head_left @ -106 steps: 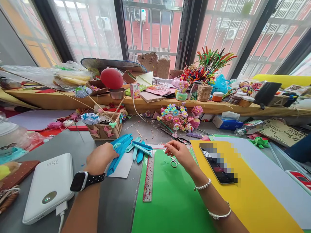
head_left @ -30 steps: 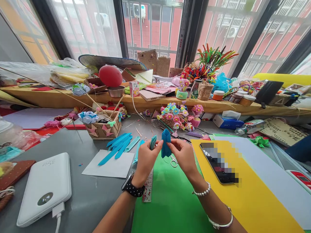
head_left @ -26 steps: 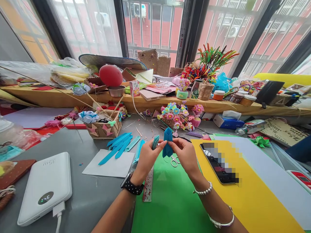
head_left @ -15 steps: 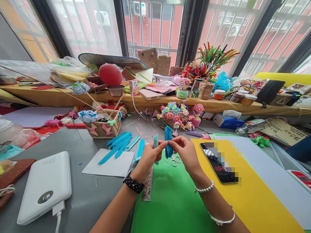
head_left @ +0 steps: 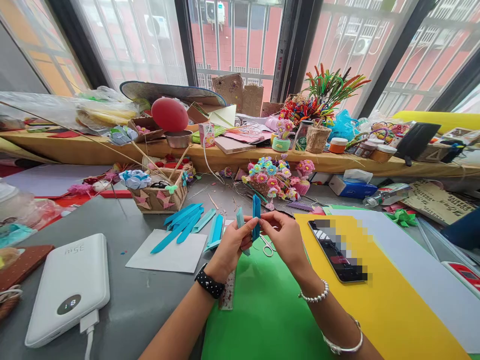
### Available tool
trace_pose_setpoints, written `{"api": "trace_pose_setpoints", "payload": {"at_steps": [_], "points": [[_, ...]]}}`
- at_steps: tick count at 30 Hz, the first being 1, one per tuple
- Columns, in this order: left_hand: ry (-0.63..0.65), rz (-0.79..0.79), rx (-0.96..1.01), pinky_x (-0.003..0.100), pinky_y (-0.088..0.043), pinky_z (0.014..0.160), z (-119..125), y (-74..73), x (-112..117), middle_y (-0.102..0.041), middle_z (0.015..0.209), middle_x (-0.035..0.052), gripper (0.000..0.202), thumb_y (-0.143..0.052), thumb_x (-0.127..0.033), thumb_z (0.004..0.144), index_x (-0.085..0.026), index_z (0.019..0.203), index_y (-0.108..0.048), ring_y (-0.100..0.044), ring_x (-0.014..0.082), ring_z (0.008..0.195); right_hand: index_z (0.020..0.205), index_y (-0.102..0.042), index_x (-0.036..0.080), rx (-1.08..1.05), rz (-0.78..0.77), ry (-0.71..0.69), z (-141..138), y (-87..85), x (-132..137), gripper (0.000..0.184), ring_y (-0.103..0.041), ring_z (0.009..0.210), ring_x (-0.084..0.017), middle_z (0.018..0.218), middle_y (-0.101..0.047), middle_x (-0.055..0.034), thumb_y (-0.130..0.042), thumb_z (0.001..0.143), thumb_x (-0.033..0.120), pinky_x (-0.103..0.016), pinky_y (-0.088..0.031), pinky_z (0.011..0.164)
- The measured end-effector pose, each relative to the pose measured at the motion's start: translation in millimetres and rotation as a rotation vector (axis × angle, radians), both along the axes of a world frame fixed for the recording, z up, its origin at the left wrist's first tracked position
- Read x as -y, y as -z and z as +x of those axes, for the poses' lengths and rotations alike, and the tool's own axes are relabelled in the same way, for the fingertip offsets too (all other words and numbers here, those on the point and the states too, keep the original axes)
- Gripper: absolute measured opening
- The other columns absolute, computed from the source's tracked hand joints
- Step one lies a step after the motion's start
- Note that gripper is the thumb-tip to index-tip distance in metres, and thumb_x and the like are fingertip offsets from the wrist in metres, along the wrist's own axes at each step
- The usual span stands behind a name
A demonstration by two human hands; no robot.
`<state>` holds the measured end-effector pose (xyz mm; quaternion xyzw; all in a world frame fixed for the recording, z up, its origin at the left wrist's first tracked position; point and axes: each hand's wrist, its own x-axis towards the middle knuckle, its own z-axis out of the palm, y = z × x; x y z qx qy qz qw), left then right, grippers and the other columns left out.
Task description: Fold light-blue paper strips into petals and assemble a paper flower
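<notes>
Between my two hands, over the green sheet (head_left: 270,305), stands a folded blue paper strip (head_left: 256,207), upright and narrow. My left hand (head_left: 234,237) pinches its left side and also keeps a light teal folded paper (head_left: 240,218) among its fingers. Thumb and fingertips of my right hand (head_left: 283,232) close on the blue strip from the right. Behind the right hand lie scissors (head_left: 268,248), partly covered. A printed ruler (head_left: 227,295) lies below my left wrist. More blue paper strips (head_left: 180,225) rest on a white sheet (head_left: 168,257) to the left.
A white power bank (head_left: 71,290) with a cable lies at the left. On the right, a phone (head_left: 337,252) rests on a yellow sheet (head_left: 390,305). Behind the hands stand a cardboard basket (head_left: 161,199) and crocheted flowers (head_left: 270,175). A crowded shelf (head_left: 232,156) runs beneath the windows.
The blue strip has turned and now looks narrower, its folds pressed closer together. It has shifted slightly left, and my right fingers have moved left along with it.
</notes>
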<state>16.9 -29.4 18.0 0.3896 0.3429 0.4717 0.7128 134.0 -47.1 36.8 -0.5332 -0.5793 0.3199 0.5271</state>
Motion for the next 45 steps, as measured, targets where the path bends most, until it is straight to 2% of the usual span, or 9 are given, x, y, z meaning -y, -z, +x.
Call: {"api": "trace_pose_setpoints", "payload": {"at_steps": [4,9,15,18,26,34,41,45], "points": [[0.019,-0.002,-0.014,0.017,-0.009,0.035,0,-1.8,1,-0.022,0.042,-0.0117,0.029,-0.067,-0.035,0.06,-0.015,0.072,-0.051,-0.016,0.0004,0.035,0.068,-0.06,0.014,0.045,-0.011,0.009,1,-3.6,2,0.015,-0.058,0.056,-0.014,0.062,-0.062,-0.0033,-0.055,0.07,0.027,-0.024,-0.046,0.053],[0.049,-0.013,-0.032,0.017,-0.01,0.035,2,-6.0,3,-0.026,0.04,-0.0125,0.031,-0.069,-0.034,0.057,-0.015,0.072,-0.048,-0.017,-0.0004,0.033,0.061,-0.057,0.015,0.091,0.026,0.019,4,-5.4,1,0.025,-0.052,0.048,-0.011,0.05,-0.054,0.0007,-0.049,0.075,0.034,-0.021,-0.04,0.047],[0.065,0.02,-0.025,0.017,-0.01,0.035,3,-4.8,3,-0.025,0.04,-0.0127,0.032,-0.069,-0.033,0.058,-0.016,0.071,-0.046,-0.017,0.0002,0.033,0.076,-0.058,0.015,0.111,0.085,0.074,1,-2.7,2,0.016,-0.054,0.055,-0.012,0.064,-0.06,-0.0013,-0.051,0.075,0.029,-0.023,-0.042,0.053],[0.08,0.015,-0.035,0.017,-0.01,0.035,3,-3.6,3,-0.024,0.04,-0.0127,0.031,-0.069,-0.032,0.058,-0.016,0.071,-0.046,-0.016,0.0004,0.034,0.073,-0.059,0.015,0.111,0.1,0.082,1,-2.8,2,0.014,-0.054,0.059,-0.013,0.068,-0.06,-0.0024,-0.052,0.074,0.027,-0.023,-0.043,0.054],[0.108,0.003,-0.061,0.017,-0.01,0.035,0,-2.7,1,-0.02,0.041,-0.0124,0.03,-0.068,-0.034,0.058,-0.015,0.07,-0.049,-0.014,0.0004,0.035,0.072,-0.06,0.014,0.071,0.052,-0.003,4,-1.6,-1,0.011,-0.055,0.064,-0.013,0.074,-0.056,-0.0039,-0.055,0.071,0.024,-0.023,-0.045,0.055],[0.083,0.008,-0.1,0.018,-0.01,0.036,-2,-1.0,-1,-0.021,0.043,-0.0116,0.029,-0.067,-0.034,0.059,-0.014,0.071,-0.051,-0.015,0.0011,0.036,0.079,-0.059,0.014,0.071,-0.024,-0.073,6,3.0,-6,0.013,-0.057,0.07,-0.015,0.079,-0.06,-0.0064,-0.055,0.069,0.021,-0.027,-0.048,0.063],[0.126,0.056,-0.181,0.019,-0.01,0.037,-3,-2.5,-1,-0.024,0.043,-0.0113,0.029,-0.067,-0.035,0.059,-0.014,0.07,-0.05,-0.017,0.0013,0.036,0.074,-0.059,0.014,-0.085,-0.144,-0.229,16,3.0,-11,0.02,-0.057,0.063,-0.014,0.07,-0.06,-0.0037,-0.053,0.07,0.032,-0.027,-0.05,0.058],[0.153,0.041,-0.23,0.02,-0.009,0.038,-2,-1.2,0,-0.024,0.043,-0.0114,0.031,-0.067,-0.037,0.059,-0.016,0.071,-0.047,-0.017,0.0017,0.036,0.069,-0.06,0.014,-0.003,-0.057,-0.166,19,0.0,-10,0.021,-0.055,0.057,-0.013,0.065,-0.059,-0.0024,-0.052,0.072,0.034,-0.024,-0.046,0.053]]}}
